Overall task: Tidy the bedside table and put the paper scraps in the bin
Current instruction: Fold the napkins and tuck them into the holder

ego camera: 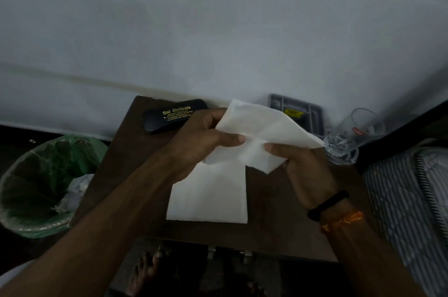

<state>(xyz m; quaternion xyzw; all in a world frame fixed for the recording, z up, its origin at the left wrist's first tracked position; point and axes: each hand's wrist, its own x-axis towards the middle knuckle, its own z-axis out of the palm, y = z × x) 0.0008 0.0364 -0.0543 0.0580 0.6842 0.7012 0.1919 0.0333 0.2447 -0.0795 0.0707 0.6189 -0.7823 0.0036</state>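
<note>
- We see the left hand (194, 141) and the right hand (300, 163) each pinching one white tissue (261, 132), raised above the bedside table (126, 151).
- A second tissue (208, 195) lies flat near the table's front edge.
- The spectacle case (169, 116) sits at the back-left corner.
- The green-lined bin (36, 187) stands just left of the table.
</note>
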